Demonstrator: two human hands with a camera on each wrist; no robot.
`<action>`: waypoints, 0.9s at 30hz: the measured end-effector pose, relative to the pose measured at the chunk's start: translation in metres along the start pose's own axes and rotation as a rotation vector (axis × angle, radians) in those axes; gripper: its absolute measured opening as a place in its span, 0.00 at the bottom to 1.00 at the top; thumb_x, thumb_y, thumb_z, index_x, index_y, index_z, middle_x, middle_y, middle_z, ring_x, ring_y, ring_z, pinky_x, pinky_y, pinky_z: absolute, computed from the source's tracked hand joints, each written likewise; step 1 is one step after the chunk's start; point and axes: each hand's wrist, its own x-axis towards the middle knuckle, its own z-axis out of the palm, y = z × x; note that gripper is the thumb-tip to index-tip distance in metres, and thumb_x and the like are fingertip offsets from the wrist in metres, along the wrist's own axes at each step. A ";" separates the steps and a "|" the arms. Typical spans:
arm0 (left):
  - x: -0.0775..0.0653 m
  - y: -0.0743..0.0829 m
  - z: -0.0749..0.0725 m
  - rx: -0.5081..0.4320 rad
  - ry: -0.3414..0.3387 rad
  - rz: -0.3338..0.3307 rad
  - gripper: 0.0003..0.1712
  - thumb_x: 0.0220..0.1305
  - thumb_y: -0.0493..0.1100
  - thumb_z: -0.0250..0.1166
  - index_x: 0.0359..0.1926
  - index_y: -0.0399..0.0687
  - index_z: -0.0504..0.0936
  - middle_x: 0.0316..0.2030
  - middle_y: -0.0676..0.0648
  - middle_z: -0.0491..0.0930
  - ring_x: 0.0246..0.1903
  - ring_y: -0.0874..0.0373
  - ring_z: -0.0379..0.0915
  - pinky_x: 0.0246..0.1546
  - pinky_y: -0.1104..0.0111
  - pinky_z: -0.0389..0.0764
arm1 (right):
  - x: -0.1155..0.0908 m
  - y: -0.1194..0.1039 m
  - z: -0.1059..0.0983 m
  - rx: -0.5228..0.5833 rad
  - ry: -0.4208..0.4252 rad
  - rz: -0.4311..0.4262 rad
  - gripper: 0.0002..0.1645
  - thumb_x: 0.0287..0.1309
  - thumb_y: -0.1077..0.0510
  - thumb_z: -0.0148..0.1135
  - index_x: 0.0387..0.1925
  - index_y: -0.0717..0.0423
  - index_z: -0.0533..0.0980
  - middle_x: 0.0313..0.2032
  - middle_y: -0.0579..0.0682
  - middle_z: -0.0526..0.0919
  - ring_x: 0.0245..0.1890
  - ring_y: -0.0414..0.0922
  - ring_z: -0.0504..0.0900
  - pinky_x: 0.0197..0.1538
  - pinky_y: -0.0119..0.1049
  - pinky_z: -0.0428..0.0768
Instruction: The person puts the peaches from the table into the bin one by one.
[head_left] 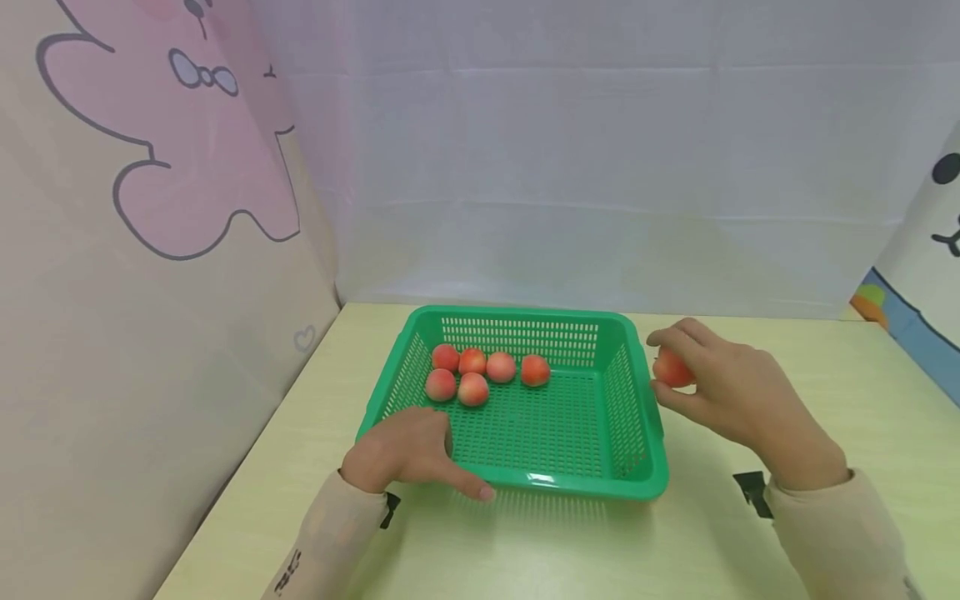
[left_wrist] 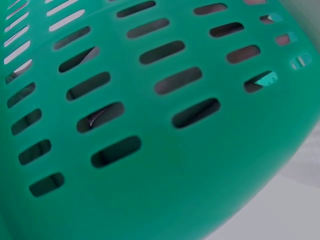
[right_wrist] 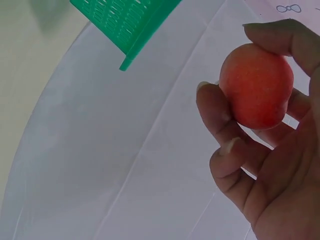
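My right hand (head_left: 731, 387) pinches a red-orange peach (right_wrist: 256, 86) between thumb and fingertips, just outside the right rim of a green plastic basket (head_left: 656, 450). The fruit is held up off the table in the right wrist view. My left hand (head_left: 405, 450) grips the basket at its front left corner, with the thumb stretched along the front rim. Some left fingers are hidden behind the hand. In the left wrist view the slotted basket wall (left_wrist: 160, 160) fills most of the picture. Several peaches (head_left: 473, 389) lie inside the basket, grouped at its back left.
The basket stands on a pale yellow table (head_left: 570, 550). Behind it hangs a whitish sheet (head_left: 600, 183), and a wall with a pink cartoon figure (head_left: 202, 167) rises at left. Black pieces (head_left: 753, 493) show near each sleeve cuff.
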 end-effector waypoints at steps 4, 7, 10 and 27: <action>0.000 0.001 0.000 0.001 0.000 0.001 0.41 0.23 0.88 0.60 0.14 0.57 0.65 0.10 0.59 0.52 0.12 0.63 0.51 0.14 0.68 0.54 | 0.000 0.000 0.000 0.001 0.004 0.020 0.28 0.44 0.54 0.70 0.49 0.51 0.70 0.39 0.45 0.77 0.24 0.40 0.73 0.21 0.37 0.71; -0.001 0.001 -0.001 -0.002 -0.002 0.000 0.42 0.23 0.87 0.61 0.15 0.56 0.67 0.11 0.59 0.53 0.13 0.63 0.52 0.14 0.68 0.55 | 0.000 -0.001 0.001 0.004 0.010 0.015 0.28 0.43 0.55 0.71 0.48 0.50 0.70 0.39 0.44 0.77 0.25 0.40 0.74 0.21 0.37 0.72; -0.001 0.001 -0.002 -0.005 -0.005 0.001 0.42 0.23 0.87 0.61 0.17 0.55 0.69 0.11 0.59 0.53 0.13 0.63 0.52 0.14 0.68 0.56 | 0.001 -0.002 0.001 0.005 0.020 0.003 0.26 0.42 0.55 0.70 0.46 0.49 0.71 0.40 0.43 0.75 0.25 0.39 0.73 0.20 0.36 0.71; 0.000 0.001 -0.002 -0.004 -0.011 0.001 0.41 0.23 0.87 0.61 0.19 0.56 0.72 0.12 0.59 0.56 0.14 0.63 0.54 0.15 0.68 0.57 | 0.005 -0.007 0.009 0.039 -0.008 -0.001 0.21 0.44 0.58 0.64 0.44 0.50 0.72 0.43 0.44 0.69 0.16 0.35 0.66 0.16 0.32 0.65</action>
